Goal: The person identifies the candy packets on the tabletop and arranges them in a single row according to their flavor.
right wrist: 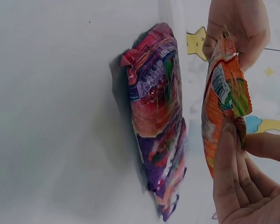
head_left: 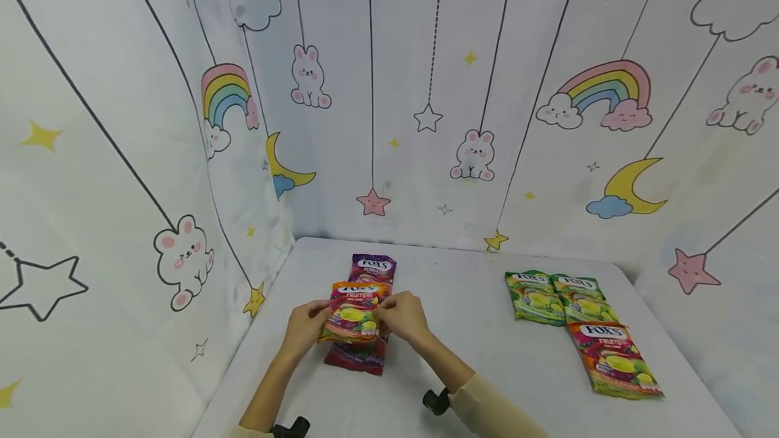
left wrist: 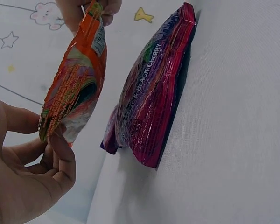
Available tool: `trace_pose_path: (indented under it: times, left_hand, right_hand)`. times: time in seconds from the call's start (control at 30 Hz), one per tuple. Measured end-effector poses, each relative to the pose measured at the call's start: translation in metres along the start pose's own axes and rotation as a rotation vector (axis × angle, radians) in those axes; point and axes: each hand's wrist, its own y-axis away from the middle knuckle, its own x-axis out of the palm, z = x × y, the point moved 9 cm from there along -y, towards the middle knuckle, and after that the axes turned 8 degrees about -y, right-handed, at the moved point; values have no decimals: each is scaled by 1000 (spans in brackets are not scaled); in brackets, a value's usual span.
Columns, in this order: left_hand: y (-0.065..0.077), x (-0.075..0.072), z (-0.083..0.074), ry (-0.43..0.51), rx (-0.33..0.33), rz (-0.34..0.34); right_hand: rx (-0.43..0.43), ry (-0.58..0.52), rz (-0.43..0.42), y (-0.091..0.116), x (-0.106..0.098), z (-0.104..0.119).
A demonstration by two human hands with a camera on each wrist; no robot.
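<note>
An orange-and-red bag of Fox's Fruits candy [head_left: 351, 313] is held up in front of me, its printed front toward the head view. My left hand [head_left: 302, 330] pinches its left edge between thumb and fingers. At the right edge, my right hand [head_left: 404, 316] pinches it the same way. In the left wrist view the held bag [left wrist: 77, 79] hangs above the table, apart from the purple berry candy bags below. One purple bag [head_left: 372, 263] lies farther back and a second purple bag [head_left: 359, 359] nearer me; the held bag hides their middle part.
On the table's right side lie two green Fox's bags [head_left: 535, 297] side by side, with another orange-and-red Fox's Fruits bag [head_left: 616, 360] in front of them. A white cloth covers the table [head_left: 462, 330]. Printed white curtains [head_left: 414, 167] stand behind and at both sides.
</note>
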Motion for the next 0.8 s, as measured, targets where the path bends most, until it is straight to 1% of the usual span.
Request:
trace_pose_path:
  times: [0.17, 0.43, 0.67, 0.8]
  left_hand:
    - [0, 7, -7, 2, 24, 11]
    - [-3, 15, -20, 16, 71, 30]
    - [-2, 24, -24, 49, 69, 75]
    - [-2, 29, -27, 50, 74, 84]
  right_hand:
    - [22, -17, -2, 0, -7, -3]
    - [32, -8, -40, 0, -22, -2]
    - [52, 9, -56, 2, -30, -8]
    - [59, 14, -67, 4, -36, -11]
